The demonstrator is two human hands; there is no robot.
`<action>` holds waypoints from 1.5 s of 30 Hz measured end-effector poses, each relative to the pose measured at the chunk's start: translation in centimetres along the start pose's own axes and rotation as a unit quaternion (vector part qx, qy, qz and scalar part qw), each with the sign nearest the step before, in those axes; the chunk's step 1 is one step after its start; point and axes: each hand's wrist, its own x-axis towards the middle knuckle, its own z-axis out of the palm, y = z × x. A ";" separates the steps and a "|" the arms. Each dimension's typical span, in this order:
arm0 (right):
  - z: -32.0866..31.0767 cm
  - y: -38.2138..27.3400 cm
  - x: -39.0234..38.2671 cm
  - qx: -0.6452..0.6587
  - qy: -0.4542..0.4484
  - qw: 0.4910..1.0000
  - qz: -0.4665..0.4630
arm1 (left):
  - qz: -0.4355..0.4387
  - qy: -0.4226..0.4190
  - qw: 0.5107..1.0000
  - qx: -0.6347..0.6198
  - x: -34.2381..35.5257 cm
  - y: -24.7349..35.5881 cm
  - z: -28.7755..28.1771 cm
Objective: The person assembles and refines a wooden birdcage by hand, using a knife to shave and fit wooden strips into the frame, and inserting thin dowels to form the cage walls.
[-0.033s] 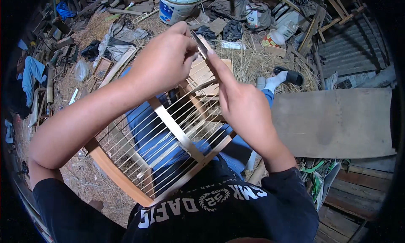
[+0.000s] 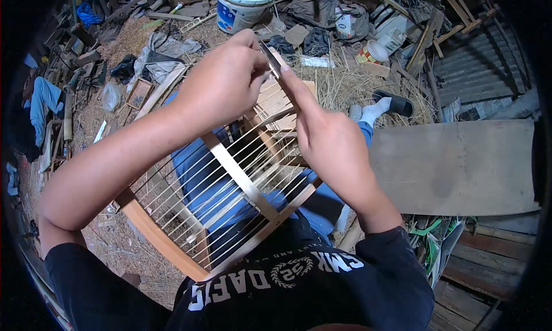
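A wooden cage frame with thin parallel rods (image 2: 241, 178) rests across my lap, a pale crossbar through its middle. My left hand (image 2: 227, 78) is closed at the far rail, gripping a thin dark flat strip (image 2: 265, 49), perhaps a blade; exactly what lies inside the fingers is hidden. My right hand (image 2: 330, 147) has its index finger stretched along that strip and pressed to it, its other fingers curled beneath, mostly out of sight. A light wooden block-like piece (image 2: 305, 89) shows behind the rods at the far end.
A grey board (image 2: 454, 164) lies on the right. A white bucket (image 2: 241, 14) stands at the back among straw, scrap wood and cloths. A small tub (image 2: 374, 52) sits farther right. My foot (image 2: 379, 106) is on the straw, near a black slipper (image 2: 401, 105).
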 end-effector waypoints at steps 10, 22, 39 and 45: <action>-0.1 -0.4 -0.4 0.036 -0.008 0.999 0.022 | 0.007 -0.001 1.000 -0.001 -0.1 -0.2 0.0; -0.2 -1.0 0.2 0.032 0.004 0.999 0.024 | -0.003 0.007 1.000 -0.008 -0.3 -0.1 -0.6; 0.2 -0.7 -0.3 0.049 0.010 0.999 0.014 | 0.034 0.012 0.999 0.001 -0.4 -0.6 0.2; -0.4 -0.5 -0.3 0.057 0.005 0.998 -0.004 | -0.020 0.008 0.999 -0.026 -0.7 0.0 -1.0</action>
